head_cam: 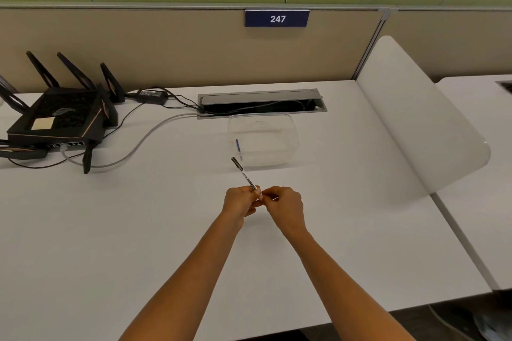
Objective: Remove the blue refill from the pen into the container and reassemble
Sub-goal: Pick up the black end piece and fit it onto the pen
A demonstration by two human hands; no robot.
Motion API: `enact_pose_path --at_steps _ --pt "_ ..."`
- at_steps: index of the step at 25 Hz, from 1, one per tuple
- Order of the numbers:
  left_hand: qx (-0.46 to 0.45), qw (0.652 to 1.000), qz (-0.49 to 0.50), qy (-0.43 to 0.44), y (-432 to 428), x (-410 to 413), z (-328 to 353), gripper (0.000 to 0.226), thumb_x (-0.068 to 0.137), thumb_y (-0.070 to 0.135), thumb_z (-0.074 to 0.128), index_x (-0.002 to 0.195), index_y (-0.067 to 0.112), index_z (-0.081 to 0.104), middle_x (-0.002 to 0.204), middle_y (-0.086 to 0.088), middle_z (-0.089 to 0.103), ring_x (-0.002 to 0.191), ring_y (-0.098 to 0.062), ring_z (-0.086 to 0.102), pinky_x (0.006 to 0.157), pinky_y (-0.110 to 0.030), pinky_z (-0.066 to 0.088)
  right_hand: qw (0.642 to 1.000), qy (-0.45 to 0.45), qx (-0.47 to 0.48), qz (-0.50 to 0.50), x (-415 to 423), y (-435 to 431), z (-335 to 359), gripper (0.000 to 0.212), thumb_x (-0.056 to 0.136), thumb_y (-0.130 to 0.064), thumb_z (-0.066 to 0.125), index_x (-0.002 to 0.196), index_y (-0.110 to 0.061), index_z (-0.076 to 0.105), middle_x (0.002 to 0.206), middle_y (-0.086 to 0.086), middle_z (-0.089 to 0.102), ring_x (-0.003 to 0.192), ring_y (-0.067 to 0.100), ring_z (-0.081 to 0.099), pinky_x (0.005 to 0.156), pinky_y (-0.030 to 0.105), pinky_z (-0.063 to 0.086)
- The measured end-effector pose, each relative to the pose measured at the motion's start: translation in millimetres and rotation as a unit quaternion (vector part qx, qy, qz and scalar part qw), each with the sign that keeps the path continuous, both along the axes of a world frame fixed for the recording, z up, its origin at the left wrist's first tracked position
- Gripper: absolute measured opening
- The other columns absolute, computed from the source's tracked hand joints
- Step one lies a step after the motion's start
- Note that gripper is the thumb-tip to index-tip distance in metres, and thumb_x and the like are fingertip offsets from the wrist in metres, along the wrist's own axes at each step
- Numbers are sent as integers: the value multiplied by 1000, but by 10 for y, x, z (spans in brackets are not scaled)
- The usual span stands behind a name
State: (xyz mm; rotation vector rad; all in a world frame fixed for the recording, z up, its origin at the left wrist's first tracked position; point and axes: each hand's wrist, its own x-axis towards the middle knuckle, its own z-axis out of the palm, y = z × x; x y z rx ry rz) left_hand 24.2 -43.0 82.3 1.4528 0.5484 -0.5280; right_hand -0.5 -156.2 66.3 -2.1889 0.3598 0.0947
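Far left on the white counter (138,230): a black router (59,116) with several upright antennas, a yellow note stuck on its top. A black power adapter (151,96) lies just behind and to its right. Dark cables and one grey cable (144,141) run from there toward the open cable slot (261,104) at the back of the counter.

Centre, near you: your left hand (239,201) is curled shut around the lower end of the pen (245,174). The pen barrel rises out of your fingers and tilts away from you and to the left, its dark end pointing toward the near-left corner of the container. Printed marking on the barrel is too small to read.

Your right hand (285,203) meets the left at the fingertips, thumb and fingers pinched together at the pen's near end. What exactly sits between those fingertips cannot be told; the part is hidden by the fingers.

Beyond the hands: a clear plastic container (263,138), open on top, stands just in front of the cable slot. The blue refill (238,147) lies inside it, along the left wall.

Back panel above: a blue sign (277,18) reading 247.

Right: a curved white divider (415,119) stands at the counter's right edge, separating it from the neighbouring desk.
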Motion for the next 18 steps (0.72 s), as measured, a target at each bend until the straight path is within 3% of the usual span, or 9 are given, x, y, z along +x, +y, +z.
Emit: enact_pose_path --at_steps 3,7,11,18 --pt "64 998 -21 7 -42 0 -86 8 90 11 61 93 9 67 96 -10 71 82 -21 69 82 -35 50 999 41 -20 8 30 -10 -46 18 86 -25 63 91 -14 76 83 0 75 70 16 68 71 27 55" --pt "138 990 17 -7 -65 -12 -223 5 81 10 69 84 13 73 85 -6 76 70 -17 73 76 -30 51 996 80 -35 3 108 -36 -125 15 84 -20 64 88 -13 76 73 -3 69 52 5 57 54 13 42" --pt "165 986 12 -2 -72 27 -312 10 77 13 73 70 18 71 78 -2 76 63 -16 72 74 -31 55 993 120 -20 -7 173 -17 -222 12 78 -15 65 76 -14 76 64 -1 67 64 21 68 67 30 57" --pt "262 963 -58 1 -88 119 -463 6 76 15 71 72 19 75 66 -1 74 58 -14 71 67 -33 59 985 170 -18 -12 266 13 -465 11 73 -17 66 76 -13 76 75 6 72 71 25 71 68 34 61"
